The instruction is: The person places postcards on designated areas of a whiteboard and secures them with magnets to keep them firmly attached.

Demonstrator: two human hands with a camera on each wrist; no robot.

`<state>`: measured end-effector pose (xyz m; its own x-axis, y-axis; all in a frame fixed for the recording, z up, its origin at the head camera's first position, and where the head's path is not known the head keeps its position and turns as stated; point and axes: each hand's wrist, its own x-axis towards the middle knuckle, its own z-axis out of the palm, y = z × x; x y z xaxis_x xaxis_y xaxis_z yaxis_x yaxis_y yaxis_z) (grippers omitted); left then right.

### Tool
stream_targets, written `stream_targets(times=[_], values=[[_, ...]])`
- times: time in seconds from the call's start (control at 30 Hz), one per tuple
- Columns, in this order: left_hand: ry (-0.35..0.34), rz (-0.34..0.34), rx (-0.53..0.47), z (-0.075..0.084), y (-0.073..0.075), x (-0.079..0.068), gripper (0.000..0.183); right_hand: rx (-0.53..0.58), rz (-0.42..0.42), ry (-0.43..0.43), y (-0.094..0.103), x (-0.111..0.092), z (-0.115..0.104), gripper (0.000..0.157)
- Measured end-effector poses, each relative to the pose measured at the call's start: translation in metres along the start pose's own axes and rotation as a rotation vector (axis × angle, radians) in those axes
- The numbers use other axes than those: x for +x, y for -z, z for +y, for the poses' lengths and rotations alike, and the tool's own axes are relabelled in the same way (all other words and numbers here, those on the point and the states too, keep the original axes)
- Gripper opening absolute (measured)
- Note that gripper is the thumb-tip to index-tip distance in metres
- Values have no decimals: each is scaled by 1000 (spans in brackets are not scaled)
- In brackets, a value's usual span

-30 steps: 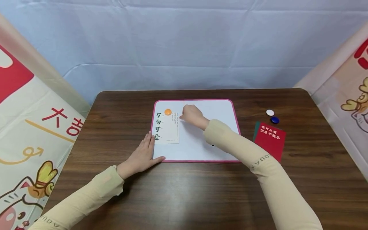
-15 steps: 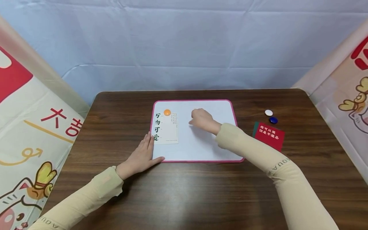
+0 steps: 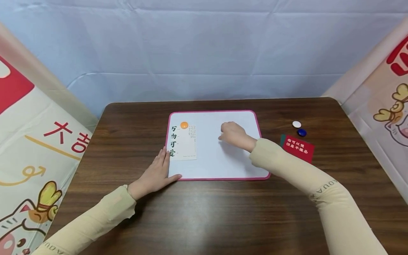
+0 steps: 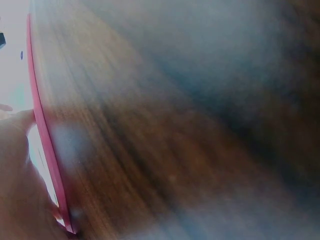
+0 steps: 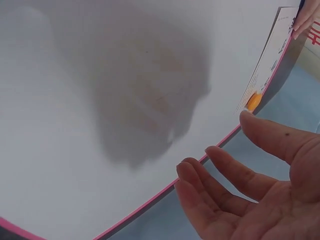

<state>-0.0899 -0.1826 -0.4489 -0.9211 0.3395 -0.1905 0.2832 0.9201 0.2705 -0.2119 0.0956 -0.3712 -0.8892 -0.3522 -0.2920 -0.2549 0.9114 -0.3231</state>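
A whiteboard with a pink rim point(image 3: 210, 179) lies flat on the table. My left hand point(image 3: 153, 176) rests at its lower left corner, fingers straight along the left edge and thumb on the front rim. On the board's left side is a white card point(image 3: 186, 150) with large black characters, and an orange round magnet point(image 3: 184, 125) sits at its top. My right hand point(image 3: 235, 134) hovers over the right half of the board. In the right wrist view its fingers point(image 5: 235, 175) are loosely bent and apart from the thumb, with nothing between them.
Right of the board lie a white round magnet point(image 3: 296, 124) and a blue one point(image 3: 301, 132). Below them a red card point(image 3: 299, 148) overlaps a green card point(image 3: 282, 140), partly behind the right sleeve. A small dark object point(image 4: 2, 40) shows on the board in the left wrist view.
My right hand has moved right across the board, away from the white card and orange magnet. The left hand stays at the corner. The head view has shifted slightly.
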Motion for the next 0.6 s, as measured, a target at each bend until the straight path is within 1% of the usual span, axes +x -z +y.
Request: stream_targets(times=[0.23,0.6], values=[[3,-9,-1,0,0,0,103,23,-12,-21,5,-8,12,37],[-7,-15,-7,0,1,1,101,16,5,-45,12,-16,34,39]])
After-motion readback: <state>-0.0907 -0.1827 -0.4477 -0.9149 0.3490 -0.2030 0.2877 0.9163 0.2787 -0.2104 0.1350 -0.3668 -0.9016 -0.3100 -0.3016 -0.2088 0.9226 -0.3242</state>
